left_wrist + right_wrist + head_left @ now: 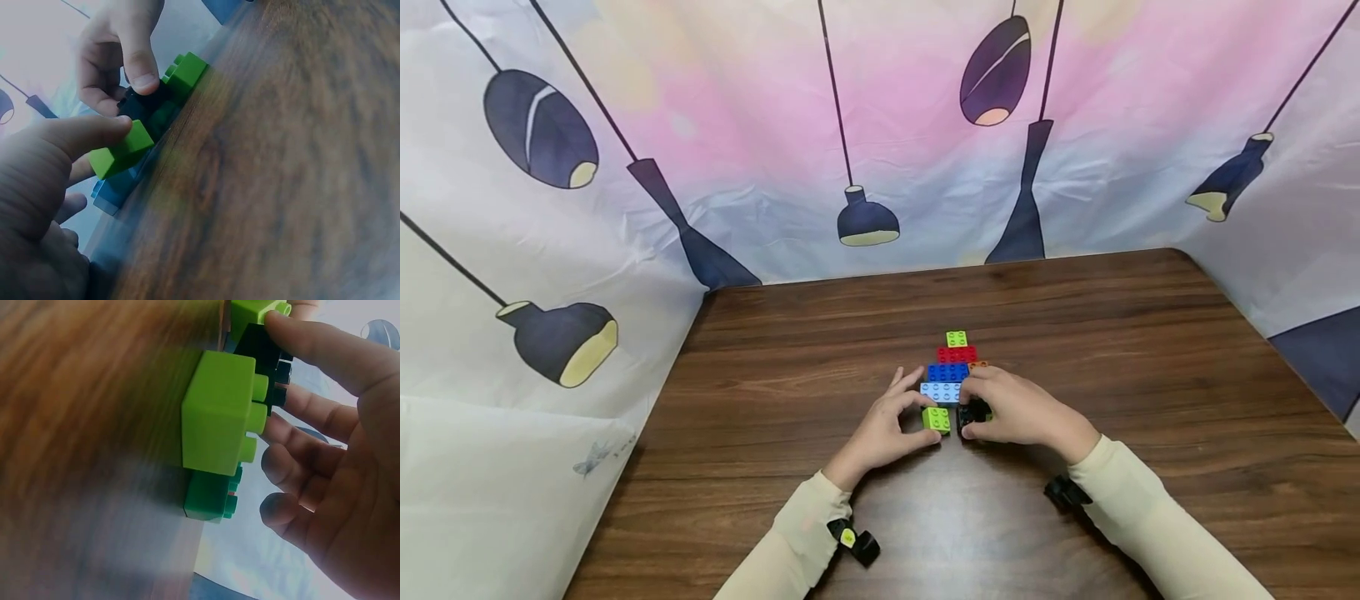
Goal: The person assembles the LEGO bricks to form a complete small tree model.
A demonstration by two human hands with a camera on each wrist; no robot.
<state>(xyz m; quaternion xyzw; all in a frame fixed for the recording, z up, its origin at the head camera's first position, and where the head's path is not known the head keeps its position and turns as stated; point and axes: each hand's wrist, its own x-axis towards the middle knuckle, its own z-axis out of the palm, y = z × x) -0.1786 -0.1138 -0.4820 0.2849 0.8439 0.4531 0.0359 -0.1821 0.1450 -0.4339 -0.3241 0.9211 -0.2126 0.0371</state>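
Observation:
My left hand [880,425] pinches a lime green toy building block [936,421] between thumb and finger, near the front of a group of blocks. Beside it, my right hand [1018,404] grips a black block [257,349] with thumb and fingers. In the right wrist view, another lime green block [215,412] stands next to the black one, and a darker green block [206,499] lies beyond. Behind the hands lie a light blue block [938,392], a blue block [947,372], a red block [957,355] and a small lime block [957,338]. My right hand partly covers an orange block [976,365].
The blocks lie on a brown wood-grain table [790,358]. A cloth backdrop [790,108] printed with hanging lamps rises behind the table and along its sides. Black devices are strapped to both wrists, including the left wrist device [865,548].

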